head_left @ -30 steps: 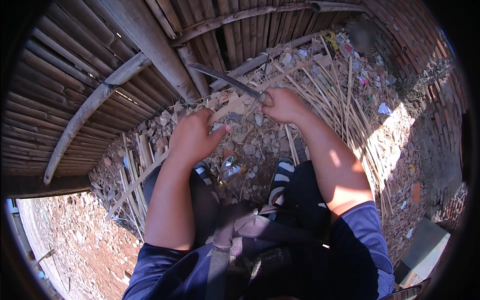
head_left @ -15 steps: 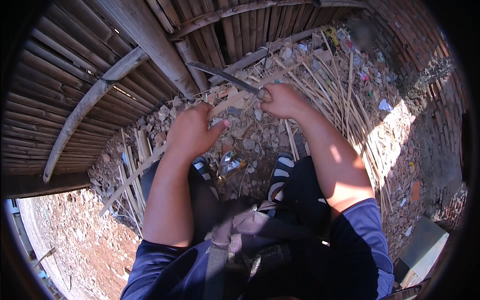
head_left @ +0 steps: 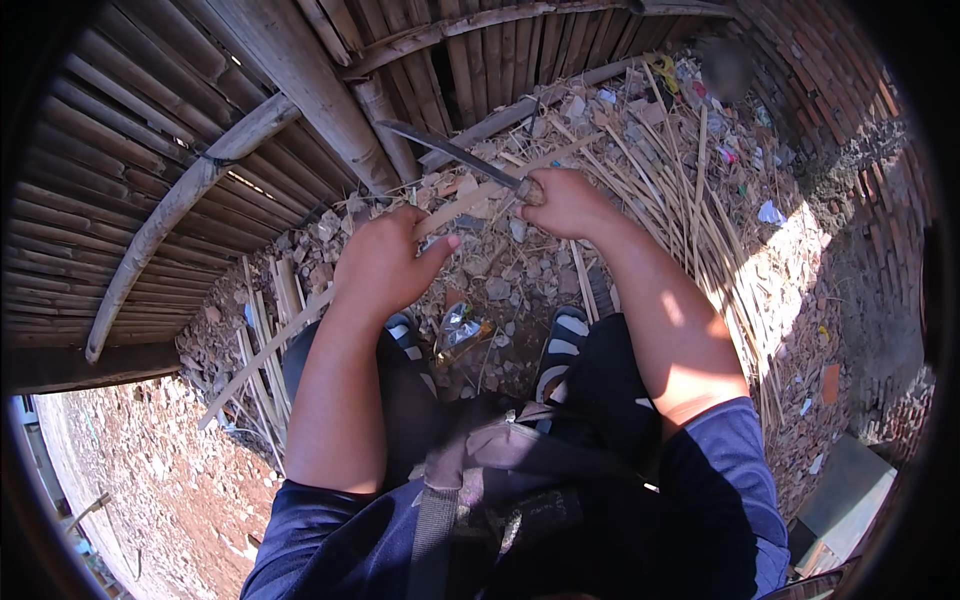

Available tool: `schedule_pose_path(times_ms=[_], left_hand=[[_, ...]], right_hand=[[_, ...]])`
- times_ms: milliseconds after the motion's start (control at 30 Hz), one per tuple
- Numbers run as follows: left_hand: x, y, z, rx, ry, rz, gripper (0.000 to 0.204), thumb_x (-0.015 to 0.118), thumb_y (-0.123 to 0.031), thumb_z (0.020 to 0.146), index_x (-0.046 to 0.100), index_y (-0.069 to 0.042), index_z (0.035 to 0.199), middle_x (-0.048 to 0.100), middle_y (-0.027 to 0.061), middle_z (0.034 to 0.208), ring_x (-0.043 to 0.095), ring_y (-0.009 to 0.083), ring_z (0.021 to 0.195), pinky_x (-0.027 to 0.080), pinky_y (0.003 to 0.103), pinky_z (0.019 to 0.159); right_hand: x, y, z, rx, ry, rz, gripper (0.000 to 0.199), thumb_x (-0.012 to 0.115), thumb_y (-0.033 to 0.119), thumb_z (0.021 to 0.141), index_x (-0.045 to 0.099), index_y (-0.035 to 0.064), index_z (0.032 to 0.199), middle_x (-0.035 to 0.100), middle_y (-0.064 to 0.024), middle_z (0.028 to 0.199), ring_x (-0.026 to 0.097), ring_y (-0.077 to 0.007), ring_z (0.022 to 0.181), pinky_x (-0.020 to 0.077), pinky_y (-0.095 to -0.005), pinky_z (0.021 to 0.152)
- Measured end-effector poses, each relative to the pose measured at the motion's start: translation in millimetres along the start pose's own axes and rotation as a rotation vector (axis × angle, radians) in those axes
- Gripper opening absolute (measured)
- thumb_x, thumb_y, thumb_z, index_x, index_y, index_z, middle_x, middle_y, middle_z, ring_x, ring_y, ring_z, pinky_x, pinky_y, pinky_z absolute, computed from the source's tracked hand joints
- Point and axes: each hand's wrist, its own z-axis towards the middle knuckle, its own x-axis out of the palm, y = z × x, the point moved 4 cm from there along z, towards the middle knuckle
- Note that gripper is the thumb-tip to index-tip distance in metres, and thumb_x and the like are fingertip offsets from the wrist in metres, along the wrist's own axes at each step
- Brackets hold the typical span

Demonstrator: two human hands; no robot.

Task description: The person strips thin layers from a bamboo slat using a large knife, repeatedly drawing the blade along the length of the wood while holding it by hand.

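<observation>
My left hand (head_left: 385, 262) is closed around a long, flat bamboo strip (head_left: 455, 208), its thumb sticking out to the right. The strip runs from the lower left, beneath my left forearm, up to the right past the knife. In my right hand (head_left: 568, 202) is the wooden handle of a long machete (head_left: 462, 155). Its dark blade points to the upper left and crosses above the strip. Whether the edge touches the strip I cannot tell. My fingers hide part of the handle.
Many cut bamboo strips (head_left: 690, 205) lie to the right, more strips (head_left: 262, 345) to the left. Rubble and litter cover the ground, with a clear plastic wrapper (head_left: 462, 332) between my feet. A slatted bamboo wall (head_left: 150, 190) with poles stands at left and ahead, a brick wall (head_left: 830, 60) at right.
The machete blade has shifted very slightly near its tip. Both hands hold nearly the same place, and the strip is almost unmoved.
</observation>
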Motion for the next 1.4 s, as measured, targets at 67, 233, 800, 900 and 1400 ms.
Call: schedule_pose_path(times_ms=[67, 233, 800, 900, 1400], left_hand=[[0, 1, 0, -0.002, 0.001, -0.005, 0.056, 0.077, -0.049, 0.087, 0.071, -0.002, 0.117, 0.073, 0.0184, 0.084, 0.074, 0.0366, 0.083, 0.056, 0.046, 0.076], [-2, 0, -2, -0.005, -0.067, -0.066, 0.051, 0.077, -0.049, 0.086, 0.072, -0.001, 0.105, 0.073, 0.019, 0.08, 0.074, 0.039, 0.083, 0.057, 0.048, 0.078], [-5, 5, -2, -0.004, -0.056, -0.103, 0.049, 0.075, -0.048, 0.087, 0.073, -0.001, 0.102, 0.074, 0.0188, 0.08, 0.074, 0.0388, 0.083, 0.057, 0.048, 0.079], [-5, 7, -1, -0.016, -0.052, -0.1, 0.05, 0.075, -0.048, 0.088, 0.073, -0.002, 0.109, 0.075, 0.0195, 0.085, 0.075, 0.0374, 0.085, 0.057, 0.046, 0.08], [-10, 3, -2, -0.007, -0.082, -0.126, 0.05, 0.077, -0.044, 0.088, 0.073, -0.002, 0.115, 0.074, 0.0197, 0.086, 0.076, 0.0344, 0.083, 0.058, 0.044, 0.079]], right_hand=[[-1, 2, 0, 0.004, -0.009, 0.01, 0.054, 0.08, 0.035, 0.084, 0.069, 0.0023, 0.125, 0.072, -0.0256, 0.113, 0.068, -0.0427, 0.109, 0.0531, -0.0458, 0.096], [-6, 13, -4, -0.008, -0.034, -0.006, 0.046, 0.077, 0.036, 0.083, 0.07, 0.0044, 0.116, 0.072, -0.023, 0.11, 0.069, -0.0408, 0.105, 0.0548, -0.0483, 0.093], [-13, 15, -5, 0.027, -0.019, 0.001, 0.048, 0.077, 0.035, 0.082, 0.072, 0.0075, 0.12, 0.072, -0.0216, 0.114, 0.068, -0.04, 0.11, 0.0545, -0.0485, 0.095], [-17, 12, -6, 0.115, -0.037, 0.006, 0.048, 0.077, 0.035, 0.081, 0.073, 0.0067, 0.12, 0.072, -0.0226, 0.113, 0.068, -0.0411, 0.108, 0.0546, -0.0485, 0.095], [-26, 5, -10, 0.123, -0.119, 0.136, 0.047, 0.082, 0.035, 0.08, 0.072, 0.0005, 0.111, 0.073, -0.0235, 0.089, 0.071, -0.0417, 0.091, 0.0555, -0.0483, 0.082]])
